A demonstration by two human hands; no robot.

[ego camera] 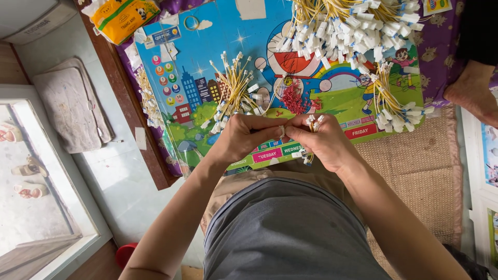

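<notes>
My left hand (245, 136) and my right hand (322, 141) meet over the near edge of a colourful cartoon board (207, 62). Between the fingertips of both hands sits a small white connector (281, 131). My right hand also grips a small bunch of yellow wires with white connectors (313, 122), whose ends poke out above and below the fist. A bundle of yellow wires with white plugs (233, 91) lies on the board just beyond my left hand. A heap of small red parts (294, 98) lies beyond my thumbs.
A large pile of wired connectors (353, 26) fills the board's far right, and a smaller bundle (391, 106) lies at its right edge. Another person's foot (474, 91) rests at far right. A yellow tissue pack (124, 18), a woven mat (415, 171) and a folded cloth (72, 103) surround the board.
</notes>
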